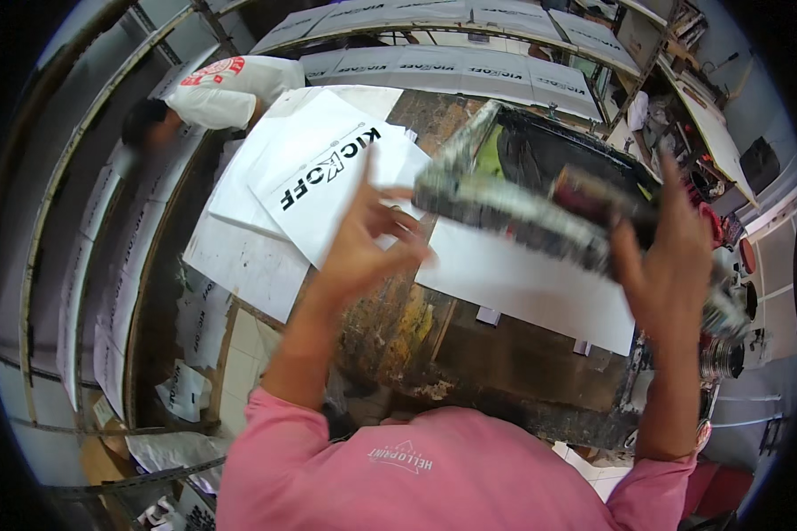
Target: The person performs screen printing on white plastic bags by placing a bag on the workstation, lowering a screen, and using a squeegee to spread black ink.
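Note:
My left hand (372,234) is blurred, its index finger stretched out and its other fingers loosely bent, with nothing visible in it. It is over the edge of a white sheet with black print (314,173), near the left corner of a screen-printing frame (522,212). The frame is tilted over a blank white sheet (531,283) and has dark ink on its mesh. A squeegee with a brown handle (589,190) rests in the frame. At the frame's right end, my right hand (669,257) has thumb and fingers spread; whether it touches the frame is blurred.
The work table (398,327) is ink-stained. Printed sheets lie on racks (469,75) at the back and along the left. A person in a white shirt (230,93) bends over at the far left. Cans (722,358) stand at the right edge.

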The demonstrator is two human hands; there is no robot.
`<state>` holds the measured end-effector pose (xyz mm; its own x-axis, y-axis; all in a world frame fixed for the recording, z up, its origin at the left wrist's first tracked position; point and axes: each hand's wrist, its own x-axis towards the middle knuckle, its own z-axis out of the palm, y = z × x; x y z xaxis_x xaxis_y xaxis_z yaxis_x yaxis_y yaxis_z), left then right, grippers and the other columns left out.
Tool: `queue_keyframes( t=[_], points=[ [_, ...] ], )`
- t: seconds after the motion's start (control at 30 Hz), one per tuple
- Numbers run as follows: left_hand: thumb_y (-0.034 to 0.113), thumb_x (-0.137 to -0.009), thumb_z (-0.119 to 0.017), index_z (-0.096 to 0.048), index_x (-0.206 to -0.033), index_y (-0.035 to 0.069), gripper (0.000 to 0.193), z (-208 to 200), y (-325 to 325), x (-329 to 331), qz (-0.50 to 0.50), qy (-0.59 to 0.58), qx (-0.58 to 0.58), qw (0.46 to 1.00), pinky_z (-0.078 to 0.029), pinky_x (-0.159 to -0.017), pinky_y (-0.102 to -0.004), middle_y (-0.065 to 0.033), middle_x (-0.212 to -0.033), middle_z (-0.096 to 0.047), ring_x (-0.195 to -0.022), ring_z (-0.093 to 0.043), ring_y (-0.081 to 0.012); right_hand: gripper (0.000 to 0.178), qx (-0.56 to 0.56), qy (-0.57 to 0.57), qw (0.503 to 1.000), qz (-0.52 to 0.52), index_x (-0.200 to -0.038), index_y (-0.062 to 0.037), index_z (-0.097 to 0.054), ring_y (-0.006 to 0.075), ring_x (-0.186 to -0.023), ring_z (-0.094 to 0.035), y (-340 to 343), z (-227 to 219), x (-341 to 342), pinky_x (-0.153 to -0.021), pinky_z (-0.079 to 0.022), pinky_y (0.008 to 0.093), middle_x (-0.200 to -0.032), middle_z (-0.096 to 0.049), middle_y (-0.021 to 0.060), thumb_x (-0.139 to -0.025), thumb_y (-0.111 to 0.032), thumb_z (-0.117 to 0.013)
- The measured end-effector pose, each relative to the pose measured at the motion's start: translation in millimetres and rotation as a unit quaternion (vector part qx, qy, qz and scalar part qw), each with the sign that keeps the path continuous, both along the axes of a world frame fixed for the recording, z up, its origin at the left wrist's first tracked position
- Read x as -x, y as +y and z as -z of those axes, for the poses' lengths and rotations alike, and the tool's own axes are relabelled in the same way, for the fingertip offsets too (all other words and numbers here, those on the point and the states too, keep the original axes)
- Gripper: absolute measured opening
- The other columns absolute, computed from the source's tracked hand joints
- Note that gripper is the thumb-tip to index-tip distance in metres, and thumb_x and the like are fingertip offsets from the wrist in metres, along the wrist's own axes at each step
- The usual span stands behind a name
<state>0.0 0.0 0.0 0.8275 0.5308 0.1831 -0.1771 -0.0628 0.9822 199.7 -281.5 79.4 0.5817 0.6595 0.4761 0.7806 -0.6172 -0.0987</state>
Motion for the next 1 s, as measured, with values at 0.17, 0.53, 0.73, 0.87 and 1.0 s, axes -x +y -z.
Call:
queue_keyframes(
  t=[0.17, 0.53, 0.73, 0.87, 1.0],
  points=[
    [0.021, -0.06, -0.108, -0.051, -0.155, -0.001, 0.113, 71, -77, 32, -0.049, 0.156, -0.043, 0.986, -0.053, -0.105, -0.0344, -0.0134, -0.137, -0.068, -0.126, -0.064, -0.0236, 0.042, 0.145, 0.116, 0.976, -0.115, -0.12, -0.0066, -0.076, 0.0369, -0.117, -0.06, -39, 61, 36, -0.1, -0.044, 0.0522, -0.124, -0.066, 0.0188, -0.093, -0.039, -0.076],
    [0.036, -0.044, -0.108, -0.071, -0.12, -0.001, 0.092, 182, -77, 47, -0.109, 0.256, -0.328, 0.903, -0.047, -0.099, -0.0474, -0.0113, -0.115, -0.057, -0.114, -0.055, -0.0339, 0.057, 0.097, 0.174, 0.971, -0.135, -0.13, -0.0081, -0.069, 0.0312, -0.1, -0.065, -38, 203, 40, -0.083, -0.058, 0.044, -0.111, -0.068, 0.0094, -0.08, -0.031, -0.086],
    [0.04, -0.039, -0.108, -0.068, -0.123, -0.002, 0.102, 187, -76, 57, -0.11, 0.287, -0.307, 0.901, -0.046, -0.106, -0.0456, -0.0114, -0.123, -0.058, -0.119, -0.056, -0.0331, 0.056, 0.051, 0.101, 0.982, -0.148, -0.128, -0.0089, -0.069, 0.0308, -0.101, -0.064, 22, 233, -67, -0.083, -0.057, 0.0448, -0.107, -0.064, 0.0088, -0.079, -0.03, -0.086],
    [0.047, -0.037, -0.108, -0.07, -0.122, -0.001, 0.104, 185, -79, 58, -0.11, 0.3, -0.291, 0.902, -0.046, -0.105, -0.0451, -0.0111, -0.122, -0.056, -0.118, -0.056, -0.0309, 0.046, 0.039, 0.036, 0.989, -0.141, -0.123, -0.0109, -0.069, 0.0316, -0.101, -0.067, 75, 250, -157, -0.079, -0.059, 0.0458, -0.106, -0.065, 0.0088, -0.086, -0.035, -0.083],
    [0.047, -0.036, -0.108, -0.074, -0.123, 0.0, 0.105, 185, -81, 55, -0.122, 0.262, -0.261, 0.921, -0.047, -0.101, -0.0427, -0.0075, -0.117, -0.055, -0.114, -0.055, -0.0285, 0.037, 0.04, -0.009, 0.991, -0.124, -0.113, -0.0139, -0.069, 0.0327, -0.102, -0.068, 123, 259, -229, -0.076, -0.06, 0.0481, -0.103, -0.068, 0.008, -0.094, -0.045, -0.076]
  ],
)
